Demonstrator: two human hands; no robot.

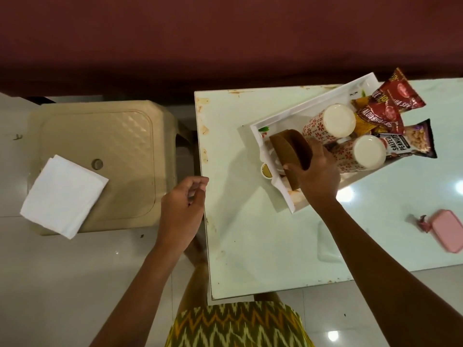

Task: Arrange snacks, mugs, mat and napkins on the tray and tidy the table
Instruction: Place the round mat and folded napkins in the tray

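A white tray (295, 113) lies slanted at the far side of the pale glass table (250, 234). Two red-flowered mugs (328, 125) (360, 152) stand in it beside several snack packets (390, 113), among them a salted peanuts packet (411, 144). My right hand (318, 171) is shut on a brown rolled mat (292, 151) at the tray's near-left end. My left hand (183, 206) hovers by the table's left edge, fingers loosely curled, holding nothing. A stack of white napkins (62, 196) lies on a beige plastic stool (100, 156) to the left.
A pink pouch (446, 234) lies near the table's right edge. A dark red wall or sofa back runs across the far side. My patterned clothing shows at the bottom, over a white tiled floor (62, 284).
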